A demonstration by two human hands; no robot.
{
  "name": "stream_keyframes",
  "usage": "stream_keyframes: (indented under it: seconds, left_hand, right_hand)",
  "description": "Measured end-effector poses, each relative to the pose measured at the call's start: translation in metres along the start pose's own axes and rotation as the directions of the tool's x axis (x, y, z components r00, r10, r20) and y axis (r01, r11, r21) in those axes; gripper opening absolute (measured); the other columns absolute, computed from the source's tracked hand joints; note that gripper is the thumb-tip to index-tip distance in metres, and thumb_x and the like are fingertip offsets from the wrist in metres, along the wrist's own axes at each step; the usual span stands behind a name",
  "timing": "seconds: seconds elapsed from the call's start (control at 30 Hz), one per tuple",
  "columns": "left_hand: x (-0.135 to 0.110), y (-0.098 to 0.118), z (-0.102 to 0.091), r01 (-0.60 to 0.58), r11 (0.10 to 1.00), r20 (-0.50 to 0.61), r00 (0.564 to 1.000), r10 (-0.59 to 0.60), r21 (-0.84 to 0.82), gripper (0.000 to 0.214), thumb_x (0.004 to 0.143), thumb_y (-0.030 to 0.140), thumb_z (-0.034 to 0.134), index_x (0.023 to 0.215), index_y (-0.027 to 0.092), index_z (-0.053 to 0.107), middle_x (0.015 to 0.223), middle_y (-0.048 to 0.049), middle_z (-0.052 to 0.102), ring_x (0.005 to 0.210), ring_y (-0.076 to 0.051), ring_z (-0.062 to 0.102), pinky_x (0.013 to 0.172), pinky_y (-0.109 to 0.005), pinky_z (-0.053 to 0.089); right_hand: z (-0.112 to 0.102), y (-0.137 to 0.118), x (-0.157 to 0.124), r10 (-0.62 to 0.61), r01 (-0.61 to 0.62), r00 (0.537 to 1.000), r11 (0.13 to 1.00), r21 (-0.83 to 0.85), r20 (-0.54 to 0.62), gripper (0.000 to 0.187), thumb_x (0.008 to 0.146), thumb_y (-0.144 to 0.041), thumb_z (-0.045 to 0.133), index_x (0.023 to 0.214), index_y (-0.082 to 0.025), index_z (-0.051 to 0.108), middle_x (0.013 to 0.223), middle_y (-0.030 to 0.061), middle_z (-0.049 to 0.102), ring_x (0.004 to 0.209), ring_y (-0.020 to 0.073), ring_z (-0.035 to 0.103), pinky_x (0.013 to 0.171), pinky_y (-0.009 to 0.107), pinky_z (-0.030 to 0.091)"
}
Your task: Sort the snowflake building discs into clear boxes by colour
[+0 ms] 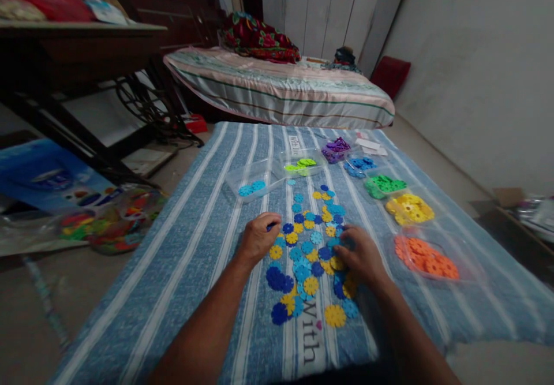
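Flanking the loose pile of flat, toothed plastic discs (309, 252) on the striped cloth (173, 258), the left hand (258, 236) curls onto 1 dark-blue disc (273, 227), its grip unclear, while the right hand (361, 255) rests open, palm-down on the pile's right edge, bare cloth left of the pile, clear trays (426, 258) beyond.

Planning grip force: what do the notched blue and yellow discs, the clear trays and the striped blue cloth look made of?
Notched blue and yellow discs: likely moulded plastic, matte; uniform bright colours, identical shapes. Clear trays: thin plastic, seemingly glossy; see-through. Striped blue cloth: woven fabric, dull; fibre unclear.
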State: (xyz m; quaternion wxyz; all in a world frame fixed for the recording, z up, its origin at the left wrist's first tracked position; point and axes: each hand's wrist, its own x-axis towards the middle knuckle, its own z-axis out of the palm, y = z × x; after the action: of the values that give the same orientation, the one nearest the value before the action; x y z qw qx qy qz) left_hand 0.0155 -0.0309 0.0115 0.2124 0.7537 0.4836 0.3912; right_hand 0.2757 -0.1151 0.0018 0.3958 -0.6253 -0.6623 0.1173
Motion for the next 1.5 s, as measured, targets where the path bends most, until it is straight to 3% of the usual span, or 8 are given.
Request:
stream_keyframes:
  seconds: [0.33, 0.6, 0.8, 1.03, 1.23, 1.33, 1.4, 1.5]
  left_hand:
    - [-0.004, 0.023, -0.006, -0.052, 0.999, -0.036, 0.998, 0.053, 0.017, 0.011, 0.079, 0.027, 0.058, 0.078, 0.02, 0.067, 0.089, -0.0063, 0.07, 0.088, -0.019, 0.065, 0.083, -0.031, 0.052]
    - [-0.015, 0.054, -0.005, 0.092, 0.966, 0.349, 0.937, -0.002, -0.242, 0.027, 0.075, 0.037, 0.065, 0.092, 0.016, 0.069, 0.072, -0.0011, 0.067, 0.054, -0.01, 0.053, 0.051, -0.021, 0.044]
    - [-0.017, 0.058, 0.0, 0.252, 0.915, 0.466, 0.881, -0.083, -0.315, 0.02, 0.076, 0.034, 0.061, 0.069, 0.016, 0.067, 0.054, 0.0017, 0.059, 0.049, -0.008, 0.05, 0.045, -0.018, 0.039]
    - [0.004, 0.047, -0.016, 0.464, 0.78, 0.169, 0.885, -0.435, -0.421, 0.018, 0.07, 0.033, 0.066, 0.07, 0.016, 0.065, 0.05, 0.0008, 0.061, 0.038, -0.007, 0.046, 0.034, -0.016, 0.033]
    - [0.059, 0.03, -0.052, 0.357, 0.54, -0.088, 0.77, -0.632, -0.762, 0.011, 0.064, 0.02, 0.067, 0.071, 0.014, 0.06, 0.063, -0.0025, 0.068, 0.048, -0.008, 0.055, 0.042, -0.015, 0.04]
    - [0.073, 0.024, -0.059, 0.361, 0.375, -0.022, 0.694, -0.719, -0.854, 0.009, 0.064, 0.016, 0.064, 0.071, 0.013, 0.059, 0.069, -0.0046, 0.069, 0.056, -0.009, 0.061, 0.048, -0.016, 0.045]
    - [0.069, 0.024, -0.056, 0.436, 0.376, 0.03, 0.685, -0.728, -0.817, 0.013, 0.062, 0.018, 0.066, 0.072, 0.012, 0.06, 0.067, -0.0042, 0.069, 0.053, -0.009, 0.06, 0.047, -0.017, 0.045]
    - [0.05, 0.025, -0.044, 0.497, 0.544, 0.047, 0.766, -0.641, -0.676, 0.02, 0.06, 0.026, 0.07, 0.073, 0.012, 0.063, 0.061, -0.0022, 0.067, 0.046, -0.008, 0.054, 0.044, -0.017, 0.042]
  right_hand:
    - [-0.004, -0.042, -0.005, 0.197, -0.168, 0.98, 0.912, 0.374, -0.041, 0.02, 0.077, -0.035, 0.065, 0.062, -0.022, 0.061, 0.095, 0.0073, 0.069, 0.096, 0.0269, 0.063, 0.089, 0.047, 0.047]
    - [0.013, -0.069, -0.004, 0.2, -0.191, 0.979, 0.849, 0.492, 0.035, 0.02, 0.078, -0.034, 0.065, 0.062, -0.022, 0.062, 0.094, 0.0069, 0.07, 0.095, 0.0255, 0.064, 0.088, 0.045, 0.048]
    - [0.019, -0.069, -0.006, 0.154, -0.136, 0.988, 0.869, 0.476, 0.0, 0.018, 0.082, -0.032, 0.062, 0.067, -0.022, 0.064, 0.092, 0.0061, 0.069, 0.092, 0.0242, 0.065, 0.084, 0.041, 0.051]
    - [-0.007, -0.018, -0.017, 0.113, -0.076, 0.985, 0.963, 0.257, -0.131, 0.013, 0.085, -0.034, 0.058, 0.087, -0.024, 0.067, 0.093, 0.0055, 0.068, 0.091, 0.023, 0.063, 0.086, 0.041, 0.05]
    - [-0.016, 0.01, -0.038, 0.16, -0.13, 0.978, 0.97, 0.208, -0.137, 0.015, 0.085, -0.034, 0.056, 0.085, -0.022, 0.067, 0.09, 0.0054, 0.068, 0.087, 0.0226, 0.064, 0.081, 0.039, 0.051]
    - [-0.015, 0.007, -0.036, 0.152, -0.125, 0.979, 0.973, 0.194, -0.133, 0.016, 0.085, -0.034, 0.056, 0.084, -0.022, 0.067, 0.088, 0.0052, 0.068, 0.086, 0.0225, 0.064, 0.081, 0.039, 0.051]
    - [-0.014, 0.004, -0.033, 0.153, -0.129, 0.981, 0.974, 0.184, -0.12, 0.018, 0.086, -0.034, 0.054, 0.082, -0.022, 0.067, 0.085, 0.005, 0.068, 0.083, 0.0224, 0.064, 0.079, 0.039, 0.051]
    - [-0.015, 0.003, -0.03, 0.147, -0.128, 0.983, 0.978, 0.167, -0.109, 0.02, 0.086, -0.034, 0.052, 0.081, -0.022, 0.067, 0.085, 0.0052, 0.068, 0.083, 0.0224, 0.064, 0.078, 0.038, 0.051]
